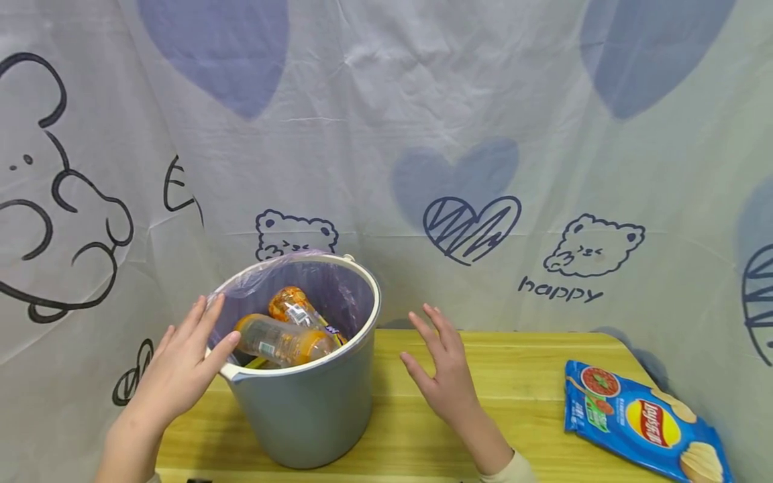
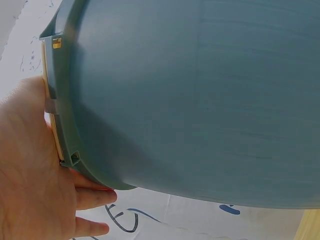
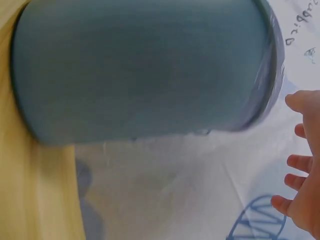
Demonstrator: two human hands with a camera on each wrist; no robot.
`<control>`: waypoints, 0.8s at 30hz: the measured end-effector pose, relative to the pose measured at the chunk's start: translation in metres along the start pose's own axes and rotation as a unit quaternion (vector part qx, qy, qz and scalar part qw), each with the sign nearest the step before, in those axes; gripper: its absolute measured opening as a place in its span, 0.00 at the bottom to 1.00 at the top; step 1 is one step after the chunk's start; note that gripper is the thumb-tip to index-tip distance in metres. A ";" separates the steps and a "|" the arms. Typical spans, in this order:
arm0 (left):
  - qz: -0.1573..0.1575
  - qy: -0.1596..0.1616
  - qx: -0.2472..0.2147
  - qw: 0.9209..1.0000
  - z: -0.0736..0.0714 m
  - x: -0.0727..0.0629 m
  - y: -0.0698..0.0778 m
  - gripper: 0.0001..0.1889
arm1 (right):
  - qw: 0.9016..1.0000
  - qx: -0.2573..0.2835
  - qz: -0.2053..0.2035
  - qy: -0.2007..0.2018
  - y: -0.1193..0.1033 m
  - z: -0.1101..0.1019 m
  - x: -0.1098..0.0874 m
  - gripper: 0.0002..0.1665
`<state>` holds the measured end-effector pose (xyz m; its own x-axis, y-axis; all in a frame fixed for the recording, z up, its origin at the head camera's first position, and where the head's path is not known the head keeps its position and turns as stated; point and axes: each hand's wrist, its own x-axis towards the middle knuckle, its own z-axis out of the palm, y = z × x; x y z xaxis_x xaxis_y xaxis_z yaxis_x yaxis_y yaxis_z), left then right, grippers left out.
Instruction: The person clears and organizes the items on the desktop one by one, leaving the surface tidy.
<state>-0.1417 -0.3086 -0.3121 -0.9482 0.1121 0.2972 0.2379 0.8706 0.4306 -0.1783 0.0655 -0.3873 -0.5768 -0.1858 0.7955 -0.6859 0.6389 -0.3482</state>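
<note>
A grey-blue trash bin (image 1: 302, 416) with a white rim and a thin purple liner (image 1: 256, 276) stands on the left part of the table. Inside lie an empty plastic bottle (image 1: 280, 340) with an orange end and, behind it, another bottle (image 1: 296, 305) with an orange patterned label. My left hand (image 1: 181, 372) is at the bin's left rim, its fingers extended along the edge; the left wrist view has this hand (image 2: 35, 165) right beside the rim. To the right of the bin, my right hand (image 1: 445, 376) is raised with spread fingers and holds nothing.
A blue Lay's chip bag (image 1: 646, 419) lies at the right end of the yellow wood-grain table (image 1: 519, 382). A white cloth (image 1: 386, 87) printed with hearts and bears hangs behind the table and along both sides.
</note>
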 end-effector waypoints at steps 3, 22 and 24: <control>0.000 0.002 0.002 1.000 0.000 0.000 0.000 0.36 | 0.999 -0.040 -0.005 0.001 0.012 -0.004 -0.009 0.32; 0.002 0.005 0.008 1.000 -0.001 0.001 -0.001 0.37 | 0.983 -0.166 0.067 -0.038 0.078 -0.053 -0.058 0.41; 0.002 0.002 0.009 1.000 -0.001 0.001 -0.002 0.36 | 0.980 -0.180 0.075 -0.047 0.084 -0.061 -0.064 0.41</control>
<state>-0.1427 -0.3102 -0.3121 -0.9461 0.1142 0.3029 0.2385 0.8786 0.4137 -0.1720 0.1763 -0.4373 -0.7083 -0.1271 0.6944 -0.3998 0.8829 -0.2463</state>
